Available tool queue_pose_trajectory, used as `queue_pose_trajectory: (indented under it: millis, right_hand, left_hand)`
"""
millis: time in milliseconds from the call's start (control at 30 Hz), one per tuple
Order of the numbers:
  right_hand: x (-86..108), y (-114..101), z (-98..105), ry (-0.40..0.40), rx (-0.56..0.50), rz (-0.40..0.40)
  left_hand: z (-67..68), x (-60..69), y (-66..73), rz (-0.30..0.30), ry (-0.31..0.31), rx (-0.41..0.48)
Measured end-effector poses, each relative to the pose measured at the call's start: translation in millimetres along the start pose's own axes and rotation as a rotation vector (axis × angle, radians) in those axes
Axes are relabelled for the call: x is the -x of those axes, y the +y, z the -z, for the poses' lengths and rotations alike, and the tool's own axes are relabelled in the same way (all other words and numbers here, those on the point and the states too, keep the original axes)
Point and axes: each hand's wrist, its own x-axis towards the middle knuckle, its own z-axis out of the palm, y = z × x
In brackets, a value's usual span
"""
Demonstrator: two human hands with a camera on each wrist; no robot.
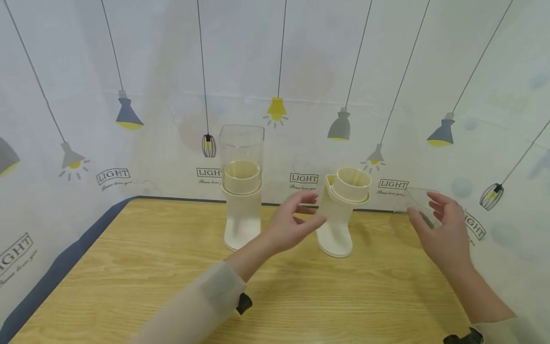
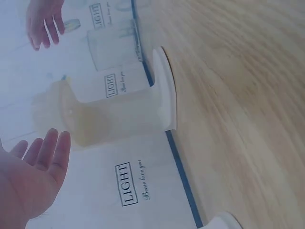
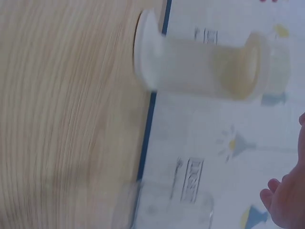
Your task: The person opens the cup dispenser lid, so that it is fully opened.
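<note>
My right grip point(image 1: 448, 234) hangs by the clear container point(image 2: 114, 45), thumb and fingers spread loosely apart with nothing pinched between them. In the left wrist view my right hand sits above the container with a gap showing, so I take it that I am not touching it. The container stands on the table point(image 1: 283, 296), near the back edge and to the right of a cream stand point(image 1: 335, 212) that bears a short cream cup point(image 1: 353, 184) at its top. My left grip point(image 1: 294, 222) is just beside that stand, fingers apart and slightly bent, holding nothing.

Further left, a second cream stand point(image 1: 243, 217) carries a clear container of its own point(image 1: 241, 143), upright around its cup.

How will mine handle? I'd judge it light and stiff — thin, smooth, see-through walls, probably plastic, though I can't rule out glass. Walls like that could slip under dry fingers, and a hard squeeze or a knock might crack them. I would take it with the thumb on one side and the fingers on the opposite one, around mid-height, pressing evenly and keeping off the rim. The cream stand looks rigid but top-heavy — best steadied by its upright column, below the collar, rather than by the cup.
</note>
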Motion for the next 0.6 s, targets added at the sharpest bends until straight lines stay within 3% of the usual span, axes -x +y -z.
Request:
queue_pose_trajectory:
  millis: [267,600]
  right_hand:
    - [32.3,-50,-24,-0.01,-0.082,0.226]
    - [50.9,-90,-57,-0.096,-0.166,0.473]
  left_hand:
    - [27.6,36.9,12.6,-0.005,0.019,-0.056]
    - [61.0,70.0,15.6,-0.064,0.052,-0.105]
